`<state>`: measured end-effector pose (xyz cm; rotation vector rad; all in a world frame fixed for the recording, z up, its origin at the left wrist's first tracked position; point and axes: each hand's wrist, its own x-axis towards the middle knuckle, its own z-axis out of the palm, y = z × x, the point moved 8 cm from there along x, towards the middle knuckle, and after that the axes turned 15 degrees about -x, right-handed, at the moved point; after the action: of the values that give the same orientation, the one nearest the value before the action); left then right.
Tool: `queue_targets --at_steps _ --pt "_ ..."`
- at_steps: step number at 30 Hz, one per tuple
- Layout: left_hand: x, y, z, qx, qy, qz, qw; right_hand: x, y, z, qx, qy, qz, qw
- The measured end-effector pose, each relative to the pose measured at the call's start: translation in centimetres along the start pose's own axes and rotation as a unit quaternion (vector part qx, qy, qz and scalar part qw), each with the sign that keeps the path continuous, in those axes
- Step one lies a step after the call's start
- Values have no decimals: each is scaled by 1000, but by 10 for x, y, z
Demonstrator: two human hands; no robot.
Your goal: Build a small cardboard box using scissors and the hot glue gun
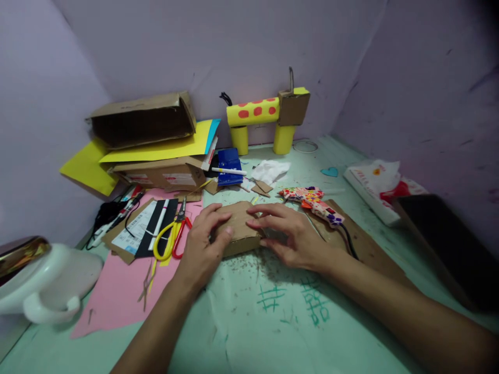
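Observation:
A small flat cardboard box [239, 221] lies on the green tabletop between my two hands. My left hand [208, 236] grips its left side, thumb on the top face and fingers curled along the far left edge. At the right side, my right hand [290, 234] has its fingertips on the top edge and its thumb near the lower corner, closed on the box. A flower-patterned glue gun [325, 212] rests just beyond my right hand on a cardboard sheet [366, 254]. Scissors with yellow and red handles [167, 240] lie left of my left hand.
Pink paper [117, 301] and a white mug [47, 285] are on the left. Behind stand an open cardboard box [144, 122] and a yellow spotted cardboard animal figure [255, 111]. A tissue pack [384, 192] and a dark slab [440, 244] are at right.

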<state>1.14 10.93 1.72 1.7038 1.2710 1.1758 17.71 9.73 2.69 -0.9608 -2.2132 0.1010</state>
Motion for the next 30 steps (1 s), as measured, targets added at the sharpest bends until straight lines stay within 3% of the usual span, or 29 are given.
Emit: queue_targets --at_steps 9,15,21,27,30 --pt "4 12 3 80 -8 37 996 0 0 2 0 -5 3 1000" --pt "2 22 23 178 -124 83 973 -1 1 1 5 12 5 1000" --pt "6 34 42 268 -167 109 943 0 -1 -1 31 27 3 999" --pt "9 31 35 191 -125 105 968 0 3 1 81 24 25 996" --pt "10 26 24 109 -95 61 988 1 7 0 102 41 44 993"
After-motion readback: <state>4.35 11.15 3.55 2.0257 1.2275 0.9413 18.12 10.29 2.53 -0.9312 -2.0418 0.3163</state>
